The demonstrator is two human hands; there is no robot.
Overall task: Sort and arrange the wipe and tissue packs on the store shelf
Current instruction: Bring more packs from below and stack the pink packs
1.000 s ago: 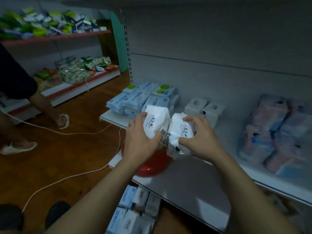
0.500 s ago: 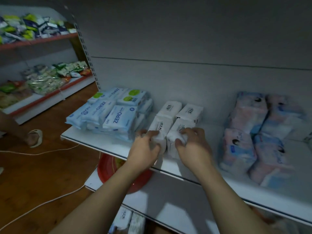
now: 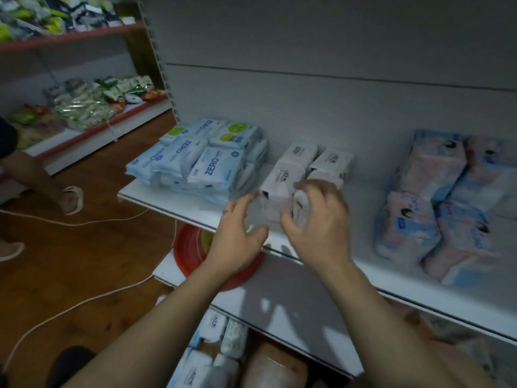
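White packs (image 3: 300, 152) sit in a two-by-two block on the shelf (image 3: 167, 201), between the ZERO packs (image 3: 212, 169) to the left and the pink packs (image 3: 430, 197) to the right, close to the first and well apart from the second. The right hand (image 3: 321, 222) curls its thumb and fingers round the near end of the right front pack (image 3: 301, 201), which lies against the left front pack (image 3: 279, 183); blur hides how squarely it sits. The left hand (image 3: 237, 236) is spread and holds nothing, with its fingertips just beside the left front pack; whether they touch it I cannot tell. The front pair lies near the shelf lip, so a careless pull as the right hand lets go could likely drag its pack over the edge, down toward the red bowl (image 3: 190, 247) on the lower shelf (image 3: 293, 306). These soft wrappers probably slide easily on the smooth board, so a nudge from either hand could skew the front row or shove the back pair askew. A sideways sweep of the left hand could also knock the loosely piled ZERO packs, which already overhang at their left end.
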